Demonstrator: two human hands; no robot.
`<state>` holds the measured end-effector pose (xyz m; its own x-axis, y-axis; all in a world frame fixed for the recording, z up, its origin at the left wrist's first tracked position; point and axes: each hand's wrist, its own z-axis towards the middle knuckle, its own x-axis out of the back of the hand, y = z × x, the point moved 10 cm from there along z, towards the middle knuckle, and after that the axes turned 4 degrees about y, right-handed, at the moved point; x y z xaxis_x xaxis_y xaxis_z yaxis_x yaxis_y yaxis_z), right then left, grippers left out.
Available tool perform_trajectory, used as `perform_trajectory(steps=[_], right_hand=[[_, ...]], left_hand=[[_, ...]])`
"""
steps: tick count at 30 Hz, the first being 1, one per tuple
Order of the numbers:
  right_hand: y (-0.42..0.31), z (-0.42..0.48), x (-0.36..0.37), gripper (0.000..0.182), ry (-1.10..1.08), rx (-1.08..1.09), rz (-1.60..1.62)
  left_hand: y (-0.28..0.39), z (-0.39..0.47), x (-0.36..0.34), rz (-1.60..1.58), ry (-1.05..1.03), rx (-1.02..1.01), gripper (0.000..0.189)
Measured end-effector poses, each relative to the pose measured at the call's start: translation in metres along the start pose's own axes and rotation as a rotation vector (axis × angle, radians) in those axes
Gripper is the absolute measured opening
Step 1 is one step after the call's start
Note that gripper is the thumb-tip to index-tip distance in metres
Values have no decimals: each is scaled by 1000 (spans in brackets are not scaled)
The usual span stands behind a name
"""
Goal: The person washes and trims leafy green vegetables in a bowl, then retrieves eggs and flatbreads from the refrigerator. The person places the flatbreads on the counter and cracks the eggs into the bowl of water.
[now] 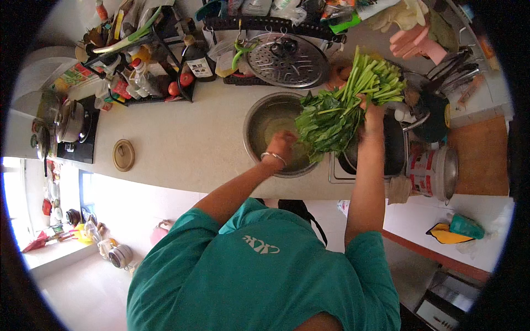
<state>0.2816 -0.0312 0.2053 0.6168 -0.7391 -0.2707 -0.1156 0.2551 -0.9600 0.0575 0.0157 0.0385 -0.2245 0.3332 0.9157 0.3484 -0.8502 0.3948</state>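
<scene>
A large bunch of leafy green vegetables point(331, 120) is gripped by its pale green stems in my right hand point(371, 113), the leaves hanging left over the rim of a round metal basin point(250, 142). My left hand point(282, 142), with a bangle at the wrist, is inside the basin, over or in the water; its fingers are blurred and I cannot tell whether they hold anything. Right of the basin, partly under the leaves and my right forearm, is a sink point(395, 145) with a faucet point(417, 122).
Behind the basin a perforated metal steamer plate point(287, 61) hangs from a rack. A spice rack point(188, 97) with bottles and tomatoes stands at the back left. A round lid point(124, 155) lies on the counter. Right of the sink are a metal pot point(449, 173) and a wooden board point(480, 157).
</scene>
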Motion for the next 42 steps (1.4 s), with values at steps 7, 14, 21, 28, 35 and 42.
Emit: perform_trajectory(steps=[7,14,21,28,35,42], right_hand=[[54,36,56,40,49,-275,-206],[19,7,43,44,115,-81,-342],[32,-6,55,48,111,-68,-264],[29,-22,56,33,142,-142,-262],[51,-6,63,23,8,-90,-129],[66,2,102,27,64,-194,-602]], left_hand=[[53,-1,-29,320,-392,-256,43],[-27,21,20,-180,-86,195,38],[-85,70,8,254,198,65,32],[-76,73,-25,595,-390,20,42],[-90,66,-35,332,-323,91,26],[-112,64,-16,206,-384,68,21]])
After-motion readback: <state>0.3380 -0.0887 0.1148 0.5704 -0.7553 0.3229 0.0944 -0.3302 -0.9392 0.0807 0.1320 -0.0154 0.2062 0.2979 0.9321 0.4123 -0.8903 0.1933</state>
